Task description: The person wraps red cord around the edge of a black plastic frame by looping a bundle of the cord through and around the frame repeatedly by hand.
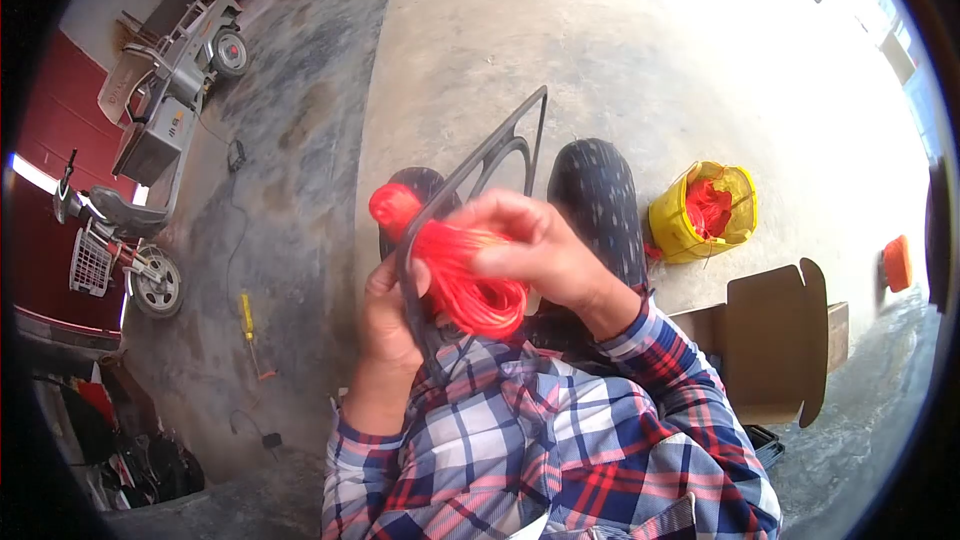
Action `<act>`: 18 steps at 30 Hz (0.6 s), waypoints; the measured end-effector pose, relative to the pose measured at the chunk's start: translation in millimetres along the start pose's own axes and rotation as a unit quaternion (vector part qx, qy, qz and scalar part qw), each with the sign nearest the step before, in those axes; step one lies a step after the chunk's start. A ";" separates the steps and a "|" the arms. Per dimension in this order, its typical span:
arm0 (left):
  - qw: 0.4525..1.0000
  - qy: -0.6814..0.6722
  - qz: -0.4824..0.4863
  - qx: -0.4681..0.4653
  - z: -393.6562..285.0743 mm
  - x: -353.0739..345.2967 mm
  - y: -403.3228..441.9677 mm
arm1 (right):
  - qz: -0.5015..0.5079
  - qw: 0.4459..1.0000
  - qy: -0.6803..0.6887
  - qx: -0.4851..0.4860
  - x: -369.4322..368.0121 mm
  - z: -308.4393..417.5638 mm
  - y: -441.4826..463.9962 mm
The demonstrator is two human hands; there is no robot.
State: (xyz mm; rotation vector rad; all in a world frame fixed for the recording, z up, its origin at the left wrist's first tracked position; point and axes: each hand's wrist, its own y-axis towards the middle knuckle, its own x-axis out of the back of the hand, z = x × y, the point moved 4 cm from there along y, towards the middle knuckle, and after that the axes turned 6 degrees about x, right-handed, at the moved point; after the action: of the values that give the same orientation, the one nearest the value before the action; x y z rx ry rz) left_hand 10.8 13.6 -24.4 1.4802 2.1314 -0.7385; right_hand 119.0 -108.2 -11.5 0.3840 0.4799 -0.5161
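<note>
My left hand point(385, 325) is closed round the lower edge of a thin dark frame point(470, 168), its thumb lying over the near side. The frame is tilted, with a curved inner opening at its far end. A looped bundle of shiny red cord point(465, 285) hangs against the frame in front of my lap, and a rounded red end pokes out on the frame's far left side. My right hand point(525, 245) is closed on the upper part of the bundle, fingers bent over the strands. Exactly how the cord passes the frame is hidden by the hands.
A yellow bucket point(665, 220) holding red cord stands right of my knee. An open cardboard box point(770, 340) sits nearer on the right. On the left floor lies a yellow-handled screwdriver point(247, 315) by a dark cable. A scooter point(125, 240) and a cargo trike point(180, 90) stand left.
</note>
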 end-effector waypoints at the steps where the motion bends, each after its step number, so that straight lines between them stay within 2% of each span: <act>1: 0.999 -0.034 0.016 0.025 0.2 3.7 -1.3 | -0.003 0.995 0.095 0.000 17.6 -19.1 -1.0; 2: 0.996 -0.067 0.031 0.051 0.5 7.3 -2.7 | -0.014 0.991 0.132 -0.026 39.7 -44.4 0.6; 4: 0.978 -0.160 0.059 0.123 -7.5 -29.7 -12.3 | -0.035 0.987 0.140 -0.064 40.2 -56.7 1.7; 5: 0.984 -0.100 0.052 0.135 2.9 -5.4 -11.0 | 0.003 0.973 0.219 -0.079 32.1 -59.1 -0.7; 7: 0.984 -0.115 0.098 0.089 10.5 -11.5 -8.5 | 0.075 0.919 0.372 -0.108 -1.6 -44.8 -3.5; 8: 0.983 -0.123 0.121 0.064 14.7 -17.8 -7.3 | 0.067 0.925 0.364 -0.087 -2.1 -44.5 -1.4; 9: 0.994 -0.066 -0.013 0.082 13.6 -26.0 -11.4 | 0.059 0.931 0.355 -0.065 -0.6 -42.9 3.2; 11: 0.988 -0.068 0.070 0.123 12.0 -4.9 -18.8 | 0.027 0.931 0.360 -0.058 7.2 -33.7 8.2; 12: 0.981 -0.069 0.112 0.142 11.1 1.5 -21.5 | -0.056 0.937 0.343 -0.038 14.3 -33.3 13.1; 13: 0.983 0.020 0.150 0.108 7.7 -4.0 -17.3 | -0.112 0.960 0.257 0.001 34.0 -39.4 14.8; 14: 0.985 0.019 0.142 0.095 4.1 -1.7 -15.7 | -0.166 0.971 0.168 0.041 58.4 -46.9 12.0; 15: 0.988 0.017 0.132 0.081 -0.8 2.4 -14.5 | -0.151 0.980 0.128 0.023 69.9 -48.7 4.1; 17: 0.995 -0.005 0.086 0.057 -6.8 12.7 -12.9 | -0.152 0.981 0.120 0.015 89.8 -52.3 -14.6; 18: 0.994 -0.005 0.099 0.037 -10.9 18.2 -8.7 | -0.156 0.979 0.129 0.007 82.2 -38.3 -24.8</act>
State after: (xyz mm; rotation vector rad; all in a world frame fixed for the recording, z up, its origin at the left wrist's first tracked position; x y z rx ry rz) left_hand -4.0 31.1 -25.9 1.6937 1.9324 -0.7560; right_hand 155.4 -141.2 -91.6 0.3921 0.7949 -0.7789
